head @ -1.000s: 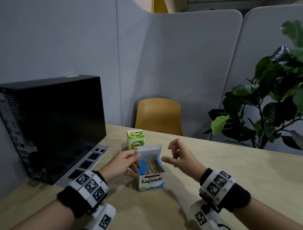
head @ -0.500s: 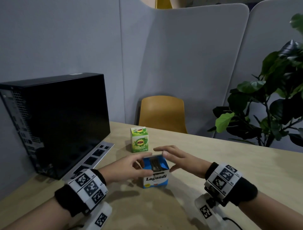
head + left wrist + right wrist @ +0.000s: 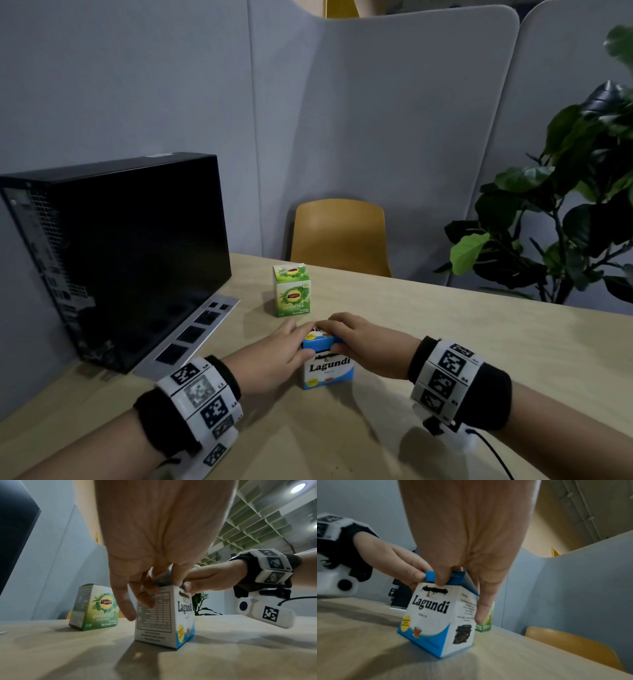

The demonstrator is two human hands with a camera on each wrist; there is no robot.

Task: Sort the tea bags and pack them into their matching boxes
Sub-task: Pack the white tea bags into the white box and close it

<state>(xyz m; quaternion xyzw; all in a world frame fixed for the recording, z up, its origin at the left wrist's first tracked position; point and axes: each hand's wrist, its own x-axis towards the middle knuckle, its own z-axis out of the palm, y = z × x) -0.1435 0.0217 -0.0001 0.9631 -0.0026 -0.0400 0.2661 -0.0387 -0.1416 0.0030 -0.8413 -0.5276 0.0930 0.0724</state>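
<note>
A white and blue Lagundi box (image 3: 327, 371) stands on the wooden table (image 3: 462, 349) in front of me. Its blue lid is folded down, and the tea bags inside are hidden. My left hand (image 3: 281, 349) grips the top from the left, thumb at the blue front flap (image 3: 429, 576), fingers down the left side (image 3: 147, 599). My right hand (image 3: 352, 337) lies over the lid from the right, with its thumb on the same flap and a finger (image 3: 483, 608) down the far side. A green Lipton box (image 3: 292, 291), lid down, stands just behind.
A black computer case (image 3: 130, 246) stands at the left with a grey strip panel (image 3: 191, 335) lying beside it. A yellow chair (image 3: 339, 236) is behind the table's far edge. A leafy plant (image 3: 565, 205) is at the right, and grey partitions stand behind.
The Lagundi lid stood open with tea bags showing. It is now folded down, and both hands have come together on top of the box.
</note>
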